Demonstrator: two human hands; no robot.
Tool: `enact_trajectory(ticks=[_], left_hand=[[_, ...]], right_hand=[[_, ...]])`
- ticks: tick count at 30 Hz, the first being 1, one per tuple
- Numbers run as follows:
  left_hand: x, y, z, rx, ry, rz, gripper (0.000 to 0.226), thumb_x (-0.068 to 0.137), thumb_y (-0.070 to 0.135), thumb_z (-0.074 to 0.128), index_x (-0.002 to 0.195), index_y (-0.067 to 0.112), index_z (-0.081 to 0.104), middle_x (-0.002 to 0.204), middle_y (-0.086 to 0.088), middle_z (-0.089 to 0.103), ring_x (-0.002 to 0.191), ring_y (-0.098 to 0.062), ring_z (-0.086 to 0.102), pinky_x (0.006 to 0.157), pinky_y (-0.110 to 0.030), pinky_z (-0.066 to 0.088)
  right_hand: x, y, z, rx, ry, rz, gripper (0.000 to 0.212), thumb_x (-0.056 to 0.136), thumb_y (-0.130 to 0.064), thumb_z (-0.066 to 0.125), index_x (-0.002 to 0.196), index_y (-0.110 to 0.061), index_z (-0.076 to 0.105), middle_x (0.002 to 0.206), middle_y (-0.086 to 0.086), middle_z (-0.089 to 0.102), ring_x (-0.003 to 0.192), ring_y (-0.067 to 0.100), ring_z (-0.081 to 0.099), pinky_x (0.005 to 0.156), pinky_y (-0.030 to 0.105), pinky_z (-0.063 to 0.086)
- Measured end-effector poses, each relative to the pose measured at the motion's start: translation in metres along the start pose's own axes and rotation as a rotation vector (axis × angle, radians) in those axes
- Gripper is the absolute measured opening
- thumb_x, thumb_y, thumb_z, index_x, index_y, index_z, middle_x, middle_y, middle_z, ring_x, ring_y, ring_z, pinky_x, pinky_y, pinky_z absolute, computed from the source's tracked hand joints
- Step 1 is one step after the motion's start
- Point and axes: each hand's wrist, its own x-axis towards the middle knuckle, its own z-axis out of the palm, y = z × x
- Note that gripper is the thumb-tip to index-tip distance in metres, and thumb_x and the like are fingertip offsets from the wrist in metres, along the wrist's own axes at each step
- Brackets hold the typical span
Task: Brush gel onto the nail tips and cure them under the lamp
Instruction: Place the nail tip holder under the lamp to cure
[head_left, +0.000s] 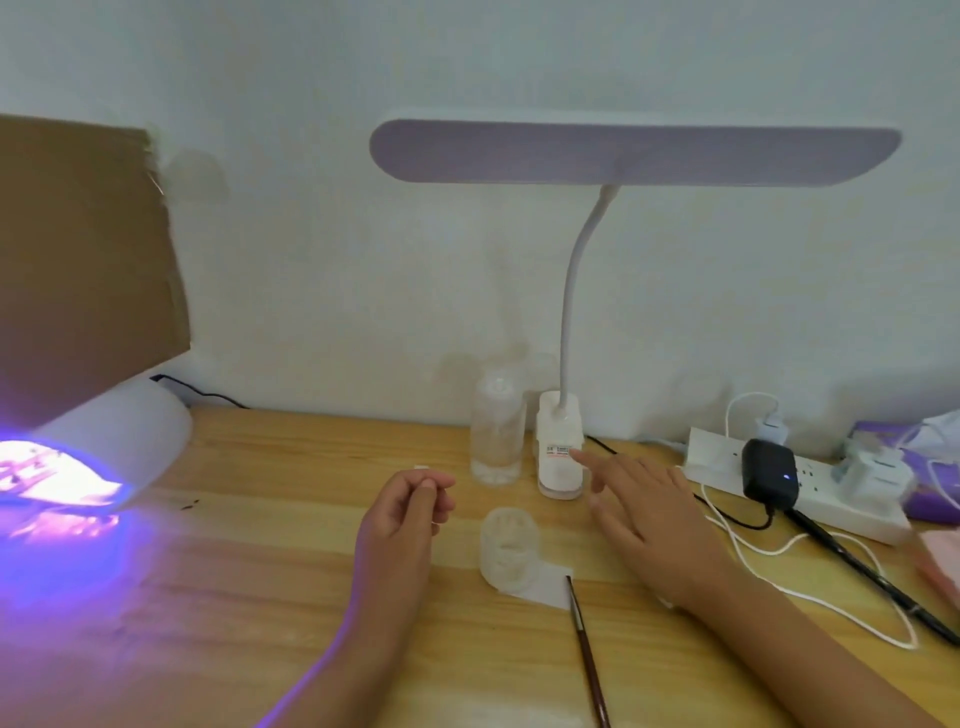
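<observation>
Left hand (405, 514) curled, thumb and fingers pinching a small white nail tip (421, 468) (blurred) above mid-table. Right hand (647, 512) flat, fingers spread and straight, index tip touching desk lamp base (558, 457). Cure lamp (114, 441) far left, glowing purple. Brush (588, 652) lies on table (260, 571) between the forearms, its tip beside a clear roll (509, 545).

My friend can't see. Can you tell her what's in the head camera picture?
A person's left hand pinches a small white nail tip above a wooden table, while the open right hand reaches to a desk lamp's base. A curing lamp glows purple at left; a brush lies nearby.
</observation>
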Motion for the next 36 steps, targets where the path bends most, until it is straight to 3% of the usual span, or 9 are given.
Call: enact_trajectory(ticks=[4, 10, 12, 14, 16, 20, 23, 27, 36], left_hand=[[0.000, 0.000, 0.002, 0.004, -0.002, -0.004, 0.029, 0.098, 0.008, 0.046, 0.086, 0.019, 0.070, 0.068, 0.011, 0.064, 0.066, -0.001, 0.057, 0.063, -0.010, 0.046], [-0.002, 0.013, 0.003, 0.020, 0.048, 0.012, 0.022, 0.097, 0.007, 0.048, 0.095, 0.021, 0.065, 0.085, 0.003, 0.065, 0.074, -0.005, 0.058, 0.066, -0.012, 0.046], [0.004, 0.017, 0.001, 0.049, 0.086, 0.046, 0.019, 0.095, 0.009, 0.054, 0.100, 0.025, 0.063, 0.091, 0.005, 0.064, 0.072, 0.002, 0.059, 0.064, -0.009, 0.046], [0.015, 0.022, -0.002, 0.098, 0.084, 0.072, 0.024, 0.091, 0.005, 0.060, 0.110, 0.020, 0.057, 0.099, 0.003, 0.062, 0.072, 0.008, 0.058, 0.063, -0.007, 0.046], [0.030, 0.023, 0.000, 0.234, -0.025, 0.048, 0.045, 0.085, 0.004, 0.067, 0.124, 0.014, 0.047, 0.118, -0.006, 0.056, 0.091, 0.000, 0.057, 0.080, -0.019, 0.051], [0.054, 0.019, 0.011, 0.685, -0.267, -0.034, 0.108, 0.076, 0.026, 0.080, 0.153, 0.016, 0.006, 0.152, -0.002, 0.029, 0.139, -0.021, 0.027, 0.114, -0.036, 0.029], [0.067, 0.018, 0.026, 0.708, -0.352, -0.069, 0.121, 0.074, 0.035, 0.080, 0.152, 0.020, -0.011, 0.152, 0.003, 0.031, 0.142, -0.023, 0.022, 0.112, -0.036, 0.026], [0.085, 0.018, 0.045, 0.693, -0.363, -0.046, 0.122, 0.074, 0.040, 0.079, 0.152, 0.024, -0.013, 0.135, -0.002, 0.051, 0.122, -0.024, 0.050, 0.098, -0.034, 0.044], [0.111, 0.001, 0.062, 0.625, -0.265, -0.031, 0.120, 0.075, 0.034, 0.080, 0.152, 0.025, -0.012, 0.139, -0.005, 0.047, 0.120, -0.025, 0.053, 0.085, -0.030, 0.040]], right_hand=[[-0.010, -0.001, -0.002, 0.199, 0.245, -0.027, 0.053, 0.095, -0.041, 0.022, 0.127, -0.025, 0.062, 0.087, -0.021, 0.058, 0.089, 0.008, 0.055, 0.086, 0.037, 0.037], [-0.013, -0.002, -0.014, 0.468, 0.422, 0.075, 0.038, 0.098, -0.034, 0.027, 0.110, -0.029, 0.063, 0.084, -0.011, 0.064, 0.090, 0.008, 0.059, 0.086, 0.040, 0.042], [-0.011, 0.003, -0.022, 0.469, 0.348, 0.172, 0.035, 0.103, -0.034, 0.030, 0.112, -0.030, 0.063, 0.092, -0.013, 0.065, 0.096, 0.011, 0.060, 0.088, 0.041, 0.046], [-0.007, 0.011, -0.035, 0.426, 0.148, 0.252, 0.022, 0.102, -0.036, 0.040, 0.115, -0.040, 0.058, 0.104, -0.019, 0.062, 0.103, 0.007, 0.058, 0.081, 0.026, 0.046], [-0.007, 0.018, -0.046, 0.399, -0.055, 0.309, 0.027, 0.101, -0.034, 0.049, 0.127, -0.035, 0.054, 0.112, -0.019, 0.056, 0.103, -0.001, 0.054, 0.077, 0.016, 0.042], [-0.031, 0.023, -0.053, 0.312, -0.224, 0.371, 0.051, 0.095, -0.038, 0.059, 0.142, -0.034, 0.040, 0.132, -0.009, 0.052, 0.112, 0.006, 0.052, 0.096, 0.028, 0.046], [-0.049, 0.021, -0.052, 0.193, -0.343, 0.348, 0.077, 0.087, -0.052, 0.065, 0.149, -0.040, 0.023, 0.143, -0.010, 0.044, 0.115, 0.004, 0.046, 0.096, 0.022, 0.042], [-0.058, 0.013, -0.049, 0.047, -0.366, 0.265, 0.104, 0.066, -0.075, 0.061, 0.152, -0.047, 0.010, 0.152, -0.015, 0.034, 0.132, 0.008, 0.039, 0.105, 0.026, 0.039], [-0.050, 0.007, -0.036, -0.100, -0.283, 0.198, 0.081, 0.089, -0.047, 0.055, 0.154, -0.040, 0.007, 0.144, -0.003, 0.041, 0.131, 0.018, 0.041, 0.093, 0.029, 0.042]])
